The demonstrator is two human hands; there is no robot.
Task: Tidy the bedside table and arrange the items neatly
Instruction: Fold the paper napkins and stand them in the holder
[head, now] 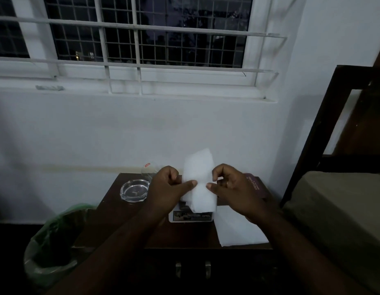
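Tissue in hand: I saw a white tissue point(198, 167), soft and slightly translucent, standing upright above the middle of the bedside table point(121, 222); its top edge was tilted and its lower part draped toward the tissue box point(190, 216).
Left hand: my left hand point(166, 188) was pinched on the tissue's left edge, thumb pressed across the sheet.
Right hand: my right hand point(233, 188) was pinched on the tissue's right edge; the two thumbs nearly met at mid-sheet.
Tissue box: white, with a dark printed panel on its near face, standing just below the held sheet.
Second tissue: a flat white sheet point(238, 231) lay on the table's near right corner, just beside the box.
Ashtray: a clear glass ashtray point(133, 190) sat at far left on the table.
Glass: a clear glass point(149, 170) with a red label stood behind the ashtray, near the wall.
Booklet: a dark maroon booklet point(256, 186) lay at far right, partly hidden by my right hand.
Bin: a bin lined with a green bag point(55, 235) stood left of the table.
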